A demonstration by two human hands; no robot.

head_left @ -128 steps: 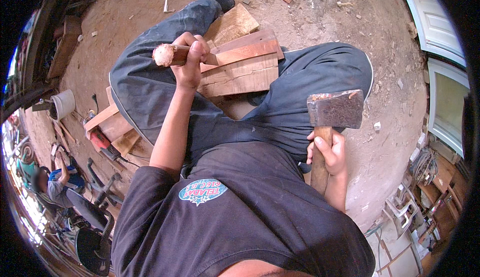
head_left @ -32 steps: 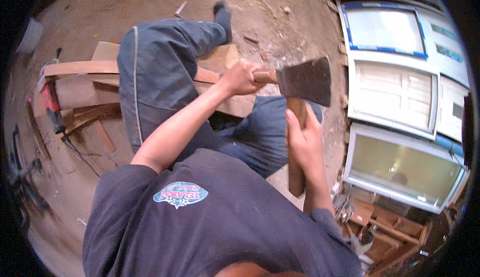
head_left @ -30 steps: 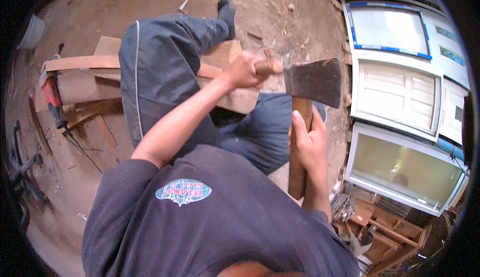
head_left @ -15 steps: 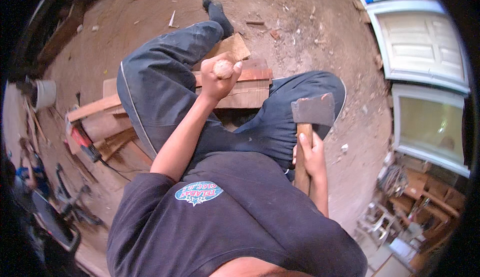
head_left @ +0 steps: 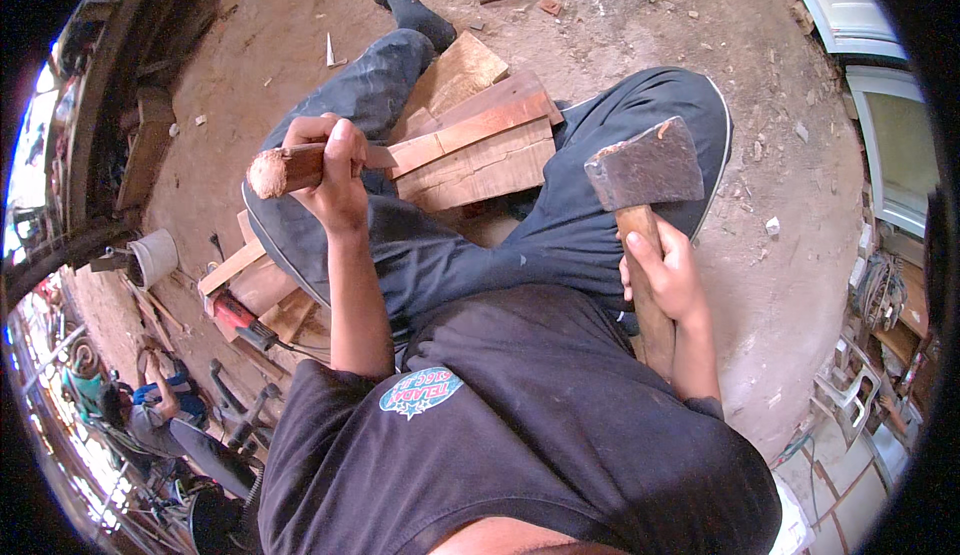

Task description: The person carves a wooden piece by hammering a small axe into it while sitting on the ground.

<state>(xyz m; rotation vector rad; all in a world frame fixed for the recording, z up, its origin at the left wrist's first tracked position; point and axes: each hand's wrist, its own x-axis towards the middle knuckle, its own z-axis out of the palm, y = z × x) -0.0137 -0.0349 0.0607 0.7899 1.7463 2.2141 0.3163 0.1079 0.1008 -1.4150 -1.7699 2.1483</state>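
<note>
My left hand (head_left: 330,170) is closed around what looks like a wooden-handled chisel (head_left: 285,172), tilted sideways above my left thigh. Its pale, frayed butt points left, and a narrow flat part shows on the other side of the fist. My right hand (head_left: 665,273) grips a hatchet (head_left: 648,170) by its wooden handle just below the head. The dark, worn head is up, over my right thigh. Between my bent legs lie stacked wooden boards (head_left: 480,165), the front one cracked along its face. Neither tool's contact with the boards can be seen clearly.
To my left are a red and black power tool (head_left: 245,317) with a cord and some planks (head_left: 232,267). A white bucket (head_left: 153,258) stands further left. Another person (head_left: 160,395) sits at the lower left. White panelled doors (head_left: 845,5) lean at the right; wood scraps dot the dirt floor.
My left hand has swung left, away from over the boards, turning the chisel from end-on to sideways. The hatchet stays in my right hand, and the view has shifted.
</note>
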